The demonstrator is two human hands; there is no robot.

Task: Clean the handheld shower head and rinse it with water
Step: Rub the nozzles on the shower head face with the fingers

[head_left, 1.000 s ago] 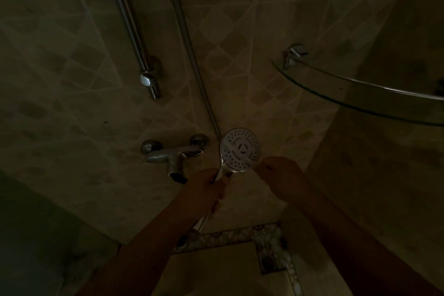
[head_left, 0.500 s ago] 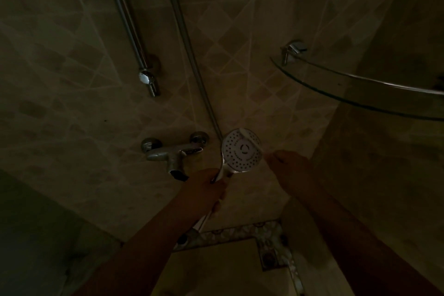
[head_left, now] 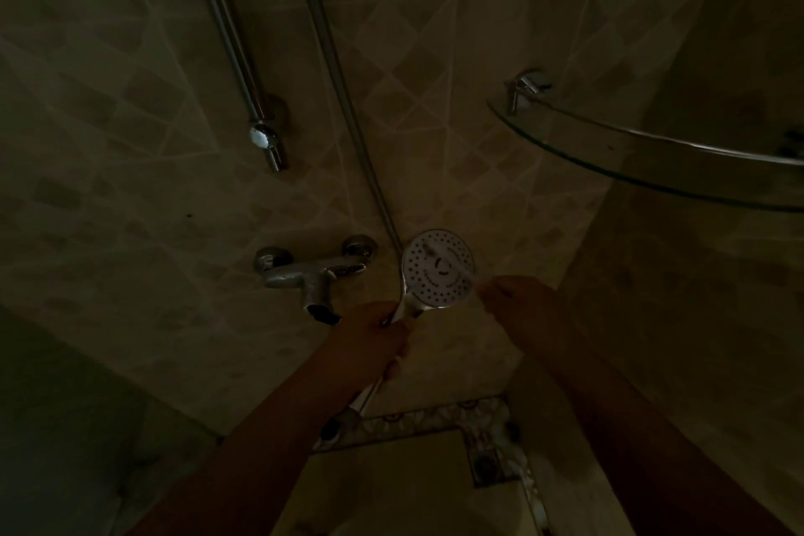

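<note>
Forearms reach up from the bottom edge of the dim head view into a tiled shower corner. Nearest, the left hand (head_left: 374, 339) is wrapped around the handle of the shower head (head_left: 437, 268), fingers curled tight about the chrome stem just under the round face. The handle's lower end sticks out below the fist, and the hose (head_left: 330, 61) rises behind the head along the wall to the top edge. The white spray face is turned toward the camera, its nozzle dots and central dial visible.

The right hand (head_left: 520, 305) sits just beside the face's right rim, fingertips bunched together close to the edge; in this light I cannot tell whether they pinch something, touch the rim, or hold nothing.

Left of the shower head, near the left hand's knuckles, the mixer tap (head_left: 315, 272) juts from the wall, spout pointing down. A patterned border strip (head_left: 435, 416) runs across the tiles below the hands. Higher on the wall, a chrome rail (head_left: 237, 44) slopes down to its lower bracket, left of the hose. To the upper right, a curved glass shelf (head_left: 644, 170) spans the corner, fixed by a metal clip at its left end.
</note>
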